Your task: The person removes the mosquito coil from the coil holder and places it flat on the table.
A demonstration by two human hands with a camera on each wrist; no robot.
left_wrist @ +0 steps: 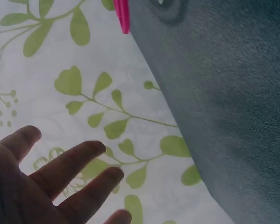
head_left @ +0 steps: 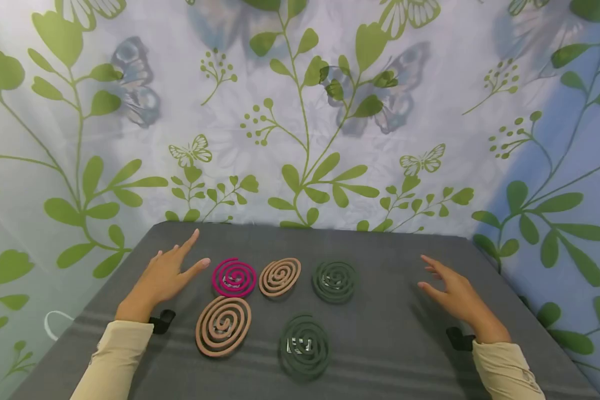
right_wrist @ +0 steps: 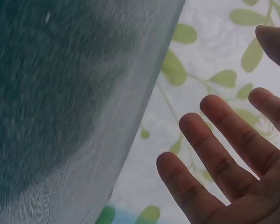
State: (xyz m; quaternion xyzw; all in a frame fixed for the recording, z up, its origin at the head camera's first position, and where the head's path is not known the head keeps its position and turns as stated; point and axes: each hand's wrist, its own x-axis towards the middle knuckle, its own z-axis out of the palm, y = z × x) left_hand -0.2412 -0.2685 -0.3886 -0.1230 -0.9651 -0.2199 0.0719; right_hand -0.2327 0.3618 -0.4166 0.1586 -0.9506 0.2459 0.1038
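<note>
My left hand [head_left: 166, 276] hovers over the left part of the grey table, fingers spread and nothing in it. Just right of its thumb is a pink mosquito coil [head_left: 234, 278], with a tan coil [head_left: 280, 276] beside it. A second tan coil [head_left: 223, 326] lies nearer me, its far edge at the pink one. Two dark green coils lie further right, one behind [head_left: 334, 281] and one in front [head_left: 305, 347]. Over the table's right part my right hand [head_left: 455, 294] is held empty, fingers extended, apart from the coils. Both wrist views show spread fingers [left_wrist: 79, 163] [right_wrist: 219, 154].
The grey table [head_left: 380, 333] carries the coils on its left and middle. Behind it hangs a white cloth [head_left: 330, 128] printed with green leaves and butterflies. Small shiny pieces show within several coils. Black wrist mounts [head_left: 163, 321] sit at both sleeves, and a white loop [head_left: 55, 325] lies at the left edge.
</note>
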